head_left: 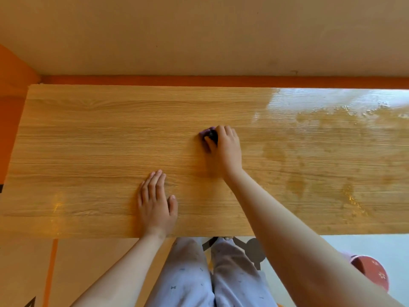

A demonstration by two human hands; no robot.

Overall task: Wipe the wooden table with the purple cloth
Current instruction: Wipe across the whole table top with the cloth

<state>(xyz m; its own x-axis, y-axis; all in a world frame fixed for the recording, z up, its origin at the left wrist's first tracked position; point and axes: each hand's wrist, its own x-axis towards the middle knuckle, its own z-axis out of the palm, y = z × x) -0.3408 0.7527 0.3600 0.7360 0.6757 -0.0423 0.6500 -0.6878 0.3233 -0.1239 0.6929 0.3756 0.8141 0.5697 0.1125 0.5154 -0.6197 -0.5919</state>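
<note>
A long wooden table (pixel 93 138) fills the middle of the head view. My right hand (pixel 225 147) grips a bunched purple cloth (pixel 207 132) and holds it down on the table just right of centre; only a small part of the cloth shows past my fingers. My left hand (pixel 156 200) lies flat on the table near its front edge, fingers straight and together, holding nothing. The right part of the table looks wet and shiny, with streaks and patches.
The table's far edge meets an orange strip (pixel 221 81) at the base of a beige wall (pixel 199 34). My legs in light trousers (pixel 212 273) stand at the front edge. A red round object (pixel 374 271) sits at lower right.
</note>
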